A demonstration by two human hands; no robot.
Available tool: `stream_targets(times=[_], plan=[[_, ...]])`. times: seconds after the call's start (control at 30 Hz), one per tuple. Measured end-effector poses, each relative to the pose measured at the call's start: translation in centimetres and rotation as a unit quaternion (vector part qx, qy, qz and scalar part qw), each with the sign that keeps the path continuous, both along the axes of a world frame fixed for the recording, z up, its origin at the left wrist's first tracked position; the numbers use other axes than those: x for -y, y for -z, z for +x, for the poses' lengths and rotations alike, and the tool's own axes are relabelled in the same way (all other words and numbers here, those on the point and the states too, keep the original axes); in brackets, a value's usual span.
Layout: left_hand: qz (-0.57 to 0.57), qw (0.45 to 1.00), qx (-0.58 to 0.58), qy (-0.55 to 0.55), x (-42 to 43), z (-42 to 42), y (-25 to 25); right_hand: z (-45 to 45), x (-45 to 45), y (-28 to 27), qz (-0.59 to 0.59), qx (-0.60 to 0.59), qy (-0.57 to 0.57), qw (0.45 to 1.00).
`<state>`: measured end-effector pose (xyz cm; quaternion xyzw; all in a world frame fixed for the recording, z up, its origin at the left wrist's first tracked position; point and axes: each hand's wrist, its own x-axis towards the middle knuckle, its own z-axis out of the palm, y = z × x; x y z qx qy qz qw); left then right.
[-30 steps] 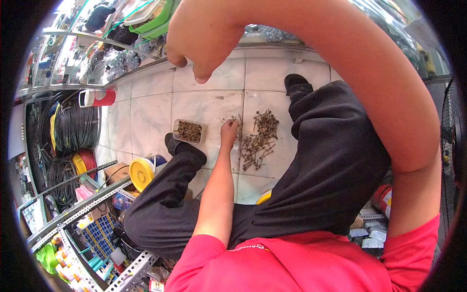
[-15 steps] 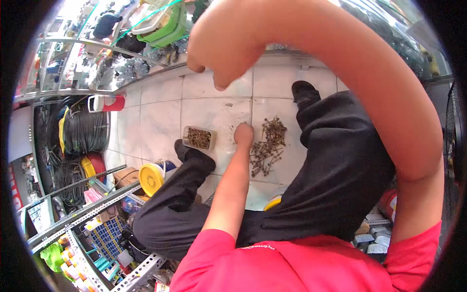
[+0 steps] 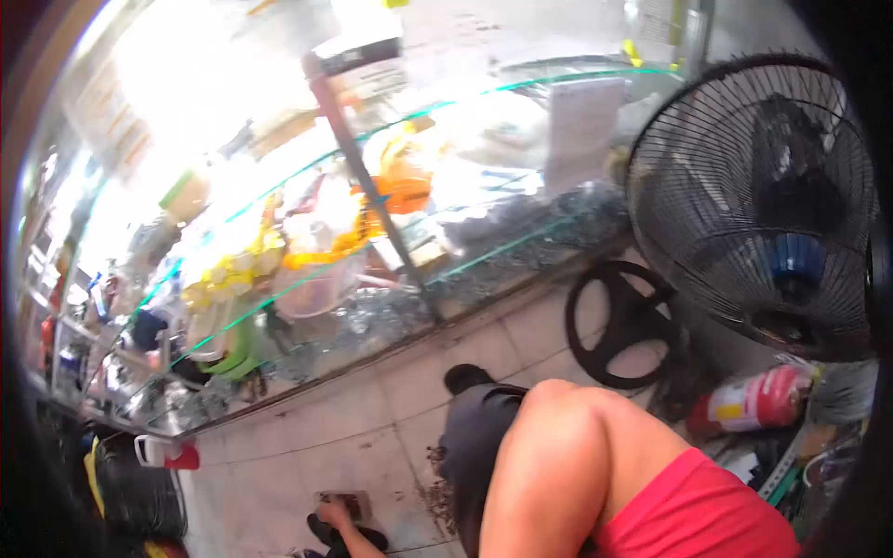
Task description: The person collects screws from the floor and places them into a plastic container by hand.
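My left hand is low in the view, at the left side of the clear plastic container on the floor. Its fingers are small and blurred, so their pose and anything in them cannot be made out. Brown screws or bolts lie loose on the tiles to the right of the container, partly hidden by my dark trouser leg. My right arm is bent large across the lower middle, and its hand is out of the frame.
A black fan stands at the right, with a black steering wheel and a red extinguisher near it. Glass display shelves run across the upper part. A red and white container and cable coils are at the left.
The view has swung up and to the right. My left hand has moved from beside the screw pile to the container. My raised right hand has dropped out of sight.
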<state>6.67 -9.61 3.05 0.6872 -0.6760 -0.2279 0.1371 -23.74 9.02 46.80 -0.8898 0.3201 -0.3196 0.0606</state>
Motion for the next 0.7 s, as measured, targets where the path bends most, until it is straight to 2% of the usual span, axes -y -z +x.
stream_targets(times=[0.03, 0.07, 0.1, 0.13, 0.17, 0.2, 0.23, 0.27, 0.3, 0.37, 0.43, 0.47, 0.53, 0.57, 0.7], plan=[[-0.015, 0.996, 0.082, -0.04, 1.2, 1.2, 0.6, 0.6, -0.1, -0.4, -0.004, 0.006, -0.005, 1.0], [-0.054, 0.992, 0.116, -0.017, 1.6, 2.6, 1.6, 1.3, -0.7, -0.7, -0.008, 0.01, -0.015, 1.0], [-0.052, 0.993, 0.086, -0.063, 0.9, 2.4, 1.1, 1.9, -1.1, -1.2, -0.012, 0.011, -0.021, 1.0], [-0.074, 0.994, 0.069, -0.04, 2.5, 4.7, 5.2, 2.4, -1.7, -1.6, -0.015, 0.012, -0.028, 0.999], [0.015, 0.989, 0.102, -0.108, 1.6, 3.6, 3.0, 3.0, -2.5, -2.2, -0.018, 0.016, -0.037, 0.999], [-0.055, 0.992, 0.055, -0.099, 1.2, 3.9, 3.8, 3.4, -3.4, -3.1, -0.021, 0.024, -0.041, 0.999], [-0.041, 0.986, 0.009, -0.162, 0.6, 2.9, 2.7, 3.7, -4.4, -3.7, -0.021, 0.025, -0.043, 0.999], [-0.01, 0.986, 0.013, -0.166, -0.5, 1.6, 0.2, 4.4, -5.1, -4.3, -0.017, 0.024, -0.055, 0.998], [-0.003, 0.988, 0.02, -0.154, -1.1, 1.7, -0.3, 5.1, -5.9, -4.8, -0.014, 0.03, -0.06, 0.998], [-0.023, 0.994, 0.03, -0.105, -0.2, 2.6, 1.4, 4.9, -7.0, -6.3, -0.001, 0.054, -0.039, 0.998], [-0.031, 0.996, 0.03, -0.072, 0.2, 4.2, 2.9, 2.5, -5.9, -7.4, 0.028, 0.041, 0.042, 0.998], [-0.019, 0.996, 0.025, -0.081, 0.4, 4.6, 2.6, 1.1, -4.6, -7.2, 0.036, -0.045, 0.123, 0.991], [0.056, 0.983, -0.008, -0.173, 1.4, 4.0, 1.6, -1.7, -2.7, -6.3, 0.022, -0.094, 0.247, 0.964], [0.065, 0.986, 0.032, -0.152, 1.6, 3.7, 0.7, -2.7, -2.2, -5.6, -0.001, -0.136, 0.29, 0.947], [0.118, 0.974, 0.006, -0.195, 1.7, 2.6, -0.9, -5.6, -1.3, -5.6, 0.025, -0.121, 0.277, 0.953]])
